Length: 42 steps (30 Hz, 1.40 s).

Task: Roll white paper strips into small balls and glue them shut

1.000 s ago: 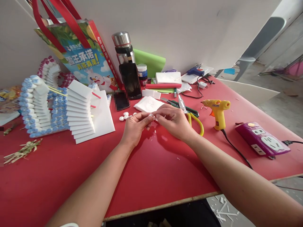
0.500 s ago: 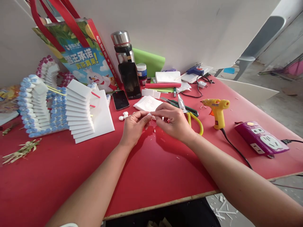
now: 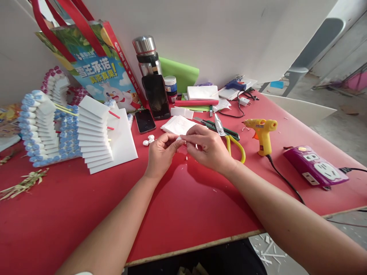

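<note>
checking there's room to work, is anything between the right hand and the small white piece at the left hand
Nothing visible is: the right hand reaches the small white piece, which the left hand pinches. The scissors lie beside the right hand, not between.

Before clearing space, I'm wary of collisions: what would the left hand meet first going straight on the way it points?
The left hand, pinching a small white piece, would probably meet the right hand first; the exact gap between them is unclear.
</note>
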Motion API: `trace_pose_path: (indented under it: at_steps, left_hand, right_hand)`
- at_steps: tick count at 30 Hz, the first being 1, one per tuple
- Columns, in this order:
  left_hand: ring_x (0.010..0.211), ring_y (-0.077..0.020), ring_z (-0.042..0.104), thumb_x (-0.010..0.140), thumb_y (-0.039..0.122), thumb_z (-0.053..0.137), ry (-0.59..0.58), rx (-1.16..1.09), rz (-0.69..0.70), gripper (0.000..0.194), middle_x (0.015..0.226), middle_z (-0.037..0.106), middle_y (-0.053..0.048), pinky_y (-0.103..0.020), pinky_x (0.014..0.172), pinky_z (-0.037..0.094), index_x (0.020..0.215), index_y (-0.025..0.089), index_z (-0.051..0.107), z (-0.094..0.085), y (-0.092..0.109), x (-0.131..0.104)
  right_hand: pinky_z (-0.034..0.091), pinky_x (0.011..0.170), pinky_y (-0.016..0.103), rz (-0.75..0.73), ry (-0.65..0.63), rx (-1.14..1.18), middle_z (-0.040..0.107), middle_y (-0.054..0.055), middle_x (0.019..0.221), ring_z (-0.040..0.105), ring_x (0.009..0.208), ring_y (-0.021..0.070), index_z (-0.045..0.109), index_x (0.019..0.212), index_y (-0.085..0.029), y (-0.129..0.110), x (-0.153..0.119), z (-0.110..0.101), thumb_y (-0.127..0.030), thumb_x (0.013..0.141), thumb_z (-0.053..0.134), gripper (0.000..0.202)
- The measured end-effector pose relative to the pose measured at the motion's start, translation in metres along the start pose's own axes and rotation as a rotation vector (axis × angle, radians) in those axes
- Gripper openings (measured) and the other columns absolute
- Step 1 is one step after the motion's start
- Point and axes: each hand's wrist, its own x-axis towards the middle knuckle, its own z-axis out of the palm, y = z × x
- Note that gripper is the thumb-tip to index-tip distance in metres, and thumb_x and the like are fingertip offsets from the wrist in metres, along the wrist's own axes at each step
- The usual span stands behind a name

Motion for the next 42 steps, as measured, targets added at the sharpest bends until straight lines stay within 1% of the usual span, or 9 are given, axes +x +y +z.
trace_pose_path:
  at_steps: [4, 9, 15, 19, 22, 26, 32, 36, 42]
  left_hand:
    - [0.063, -0.0120, 0.053, 0.078, 0.045, 0.080, 0.020, 0.070, 0.048, 0.027, 0.073, 0.065, 0.000, -0.024, 0.059, 0.042, 0.082, 0.019, 0.072, 0.000, 0.004, -0.001]
    - [0.070, -0.0135, 0.055, 0.080, 0.046, 0.078, 0.060, 0.229, 0.180, 0.028, 0.078, 0.066, -0.001, -0.025, 0.066, 0.044, 0.080, 0.019, 0.070, -0.001, 0.003, 0.000]
    - [0.072, -0.0132, 0.054, 0.083, 0.043, 0.076, 0.100, 0.276, 0.257, 0.024, 0.081, 0.063, 0.000, -0.026, 0.069, 0.045, 0.083, 0.020, 0.068, -0.003, 0.001, 0.000]
    - [0.076, -0.0141, 0.055, 0.083, 0.040, 0.077, 0.096, 0.240, 0.310, 0.021, 0.083, 0.061, -0.001, -0.027, 0.072, 0.046, 0.084, 0.020, 0.068, -0.001, 0.001, 0.000]
    - [0.076, -0.0141, 0.055, 0.082, 0.037, 0.078, 0.097, 0.224, 0.334, 0.019, 0.083, 0.061, -0.001, -0.027, 0.072, 0.046, 0.084, 0.020, 0.068, -0.001, 0.000, 0.000]
    - [0.076, -0.0143, 0.056, 0.083, 0.037, 0.078, 0.094, 0.244, 0.334, 0.019, 0.083, 0.061, -0.001, -0.027, 0.071, 0.046, 0.085, 0.021, 0.068, -0.002, -0.001, 0.000]
    - [0.073, -0.0139, 0.055, 0.082, 0.040, 0.078, 0.081, 0.298, 0.381, 0.021, 0.082, 0.061, 0.000, -0.027, 0.070, 0.046, 0.083, 0.021, 0.068, -0.002, 0.002, -0.002]
    - [0.072, -0.0141, 0.056, 0.081, 0.041, 0.079, 0.094, 0.357, 0.385, 0.022, 0.081, 0.062, 0.000, -0.027, 0.070, 0.047, 0.082, 0.021, 0.068, -0.002, 0.001, -0.002]
    - [0.073, -0.0148, 0.059, 0.082, 0.041, 0.078, 0.068, 0.285, 0.272, 0.023, 0.083, 0.067, -0.002, -0.028, 0.071, 0.049, 0.090, 0.021, 0.070, -0.003, -0.005, -0.002]
  right_hand:
    - [0.045, 0.061, 0.030, 0.024, -0.016, 0.005, 0.067, 0.007, 0.095, 0.058, 0.071, 0.0145, 0.079, 0.102, -0.021, 0.000, -0.001, 0.001, -0.014, 0.087, 0.057, 0.027]
    - [0.048, 0.062, 0.030, 0.042, -0.036, 0.009, 0.066, 0.007, 0.096, 0.060, 0.076, 0.0164, 0.078, 0.105, -0.024, -0.001, -0.002, 0.002, -0.014, 0.088, 0.056, 0.029]
    - [0.049, 0.064, 0.030, 0.047, -0.051, 0.005, 0.067, 0.009, 0.105, 0.061, 0.080, 0.0170, 0.074, 0.115, -0.023, -0.004, -0.002, 0.002, -0.013, 0.089, 0.054, 0.034]
    - [0.049, 0.062, 0.028, 0.111, 0.029, 0.123, 0.068, 0.007, 0.100, 0.062, 0.079, 0.0151, 0.075, 0.107, -0.021, -0.008, 0.000, -0.001, -0.012, 0.089, 0.055, 0.028]
    - [0.050, 0.061, 0.026, 0.171, 0.046, 0.182, 0.069, 0.005, 0.094, 0.062, 0.076, 0.0134, 0.075, 0.097, -0.020, -0.011, 0.003, -0.003, -0.011, 0.088, 0.056, 0.022]
    - [0.048, 0.058, 0.025, 0.187, 0.029, 0.215, 0.068, 0.005, 0.089, 0.060, 0.072, 0.0120, 0.074, 0.091, -0.020, -0.013, 0.004, -0.003, -0.012, 0.088, 0.055, 0.021]
    - [0.048, 0.060, 0.026, 0.117, 0.036, 0.191, 0.068, 0.005, 0.089, 0.061, 0.072, 0.0129, 0.074, 0.090, -0.020, -0.009, 0.003, -0.003, -0.010, 0.085, 0.057, 0.020]
    - [0.045, 0.057, 0.027, 0.119, 0.021, 0.161, 0.067, 0.004, 0.088, 0.061, 0.072, 0.0137, 0.073, 0.087, -0.020, -0.008, 0.003, -0.004, -0.011, 0.085, 0.057, 0.019]
    - [0.048, 0.065, 0.028, 0.110, 0.014, 0.152, 0.067, 0.005, 0.090, 0.061, 0.076, 0.0144, 0.074, 0.091, -0.020, -0.006, 0.003, -0.003, -0.010, 0.085, 0.056, 0.021]
